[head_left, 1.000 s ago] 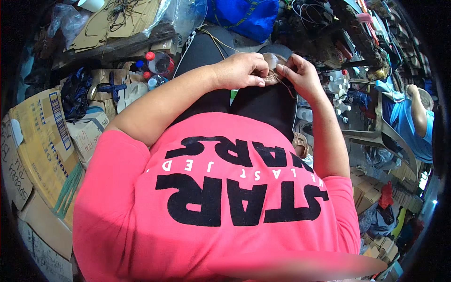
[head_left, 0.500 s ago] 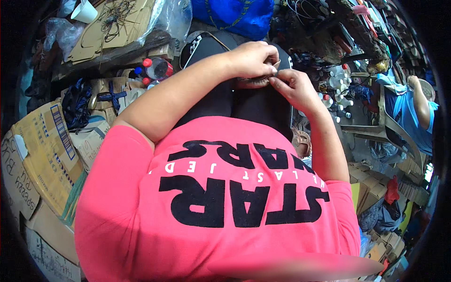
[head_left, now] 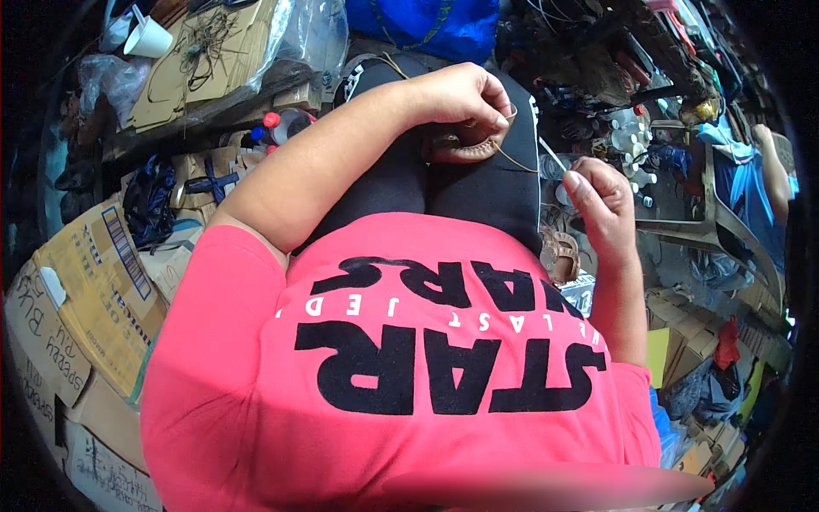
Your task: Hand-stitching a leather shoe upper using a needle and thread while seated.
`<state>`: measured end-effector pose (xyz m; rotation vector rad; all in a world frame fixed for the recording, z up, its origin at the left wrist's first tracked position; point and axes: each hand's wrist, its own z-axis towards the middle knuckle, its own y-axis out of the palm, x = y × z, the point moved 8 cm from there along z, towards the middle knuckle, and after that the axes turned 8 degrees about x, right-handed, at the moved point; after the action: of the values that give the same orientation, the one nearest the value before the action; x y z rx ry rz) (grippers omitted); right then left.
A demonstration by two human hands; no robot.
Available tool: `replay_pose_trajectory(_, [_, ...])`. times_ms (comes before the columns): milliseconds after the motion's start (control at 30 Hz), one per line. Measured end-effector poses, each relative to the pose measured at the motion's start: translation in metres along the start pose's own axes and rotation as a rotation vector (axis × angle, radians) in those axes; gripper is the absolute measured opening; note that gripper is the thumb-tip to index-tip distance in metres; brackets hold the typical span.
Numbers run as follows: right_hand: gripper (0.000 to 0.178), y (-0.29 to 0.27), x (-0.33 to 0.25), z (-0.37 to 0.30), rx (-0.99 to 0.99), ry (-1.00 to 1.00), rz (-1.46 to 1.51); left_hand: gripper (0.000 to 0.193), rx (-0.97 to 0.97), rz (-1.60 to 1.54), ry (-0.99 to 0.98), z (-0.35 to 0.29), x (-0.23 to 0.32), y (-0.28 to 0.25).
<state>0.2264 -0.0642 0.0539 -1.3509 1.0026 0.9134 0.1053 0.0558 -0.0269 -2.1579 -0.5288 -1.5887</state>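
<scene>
The black cloth trouser legs (head_left: 482, 188) are spread beneath the fingers of both hands. The left hand (head_left: 473, 96) is held over the lap, its fingers closed on the edge of the rounded brown leather shoe piece (head_left: 461, 154); whether a strand is pinched there too cannot be told. The right hand (head_left: 604, 194) is held well apart from the left fingers, its own fingers folded closed with the thumb laid against them; whether anything is gripped cannot be told.

The shoe piece is placed directly below the left fingers, above the thighs. A curved front edge is shown, lined with a row of small gathered ridges, the leather being paler on the rim and darker toward the hollow, which is partly covered by the fingers. From its right edge, a thin tan cord (head_left: 517, 161) is stretched slackly toward the right fingers. A small loop of cord is seen beside the left fingertips.
</scene>
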Motion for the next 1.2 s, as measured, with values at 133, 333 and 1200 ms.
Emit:
replay_pose_trajectory(133, [0.016, 0.013, -0.005, 0.014, 0.026, -0.076, -0.322, 0.023, -0.099, -0.058, -0.070, -0.001, -0.006, -0.002])
replay_pose_trajectory(333, [0.018, 0.028, 0.012, 0.026, -0.005, -0.091, -0.424, 0.034, -0.232, -0.031, -0.064, -0.004, -0.006, 0.005])
replay_pose_trajectory(1200, [0.023, 0.034, 0.063, 0.050, -0.248, 0.086, 0.017, 0.027, -0.249, 0.189, 0.133, 0.002, 0.006, 0.004])
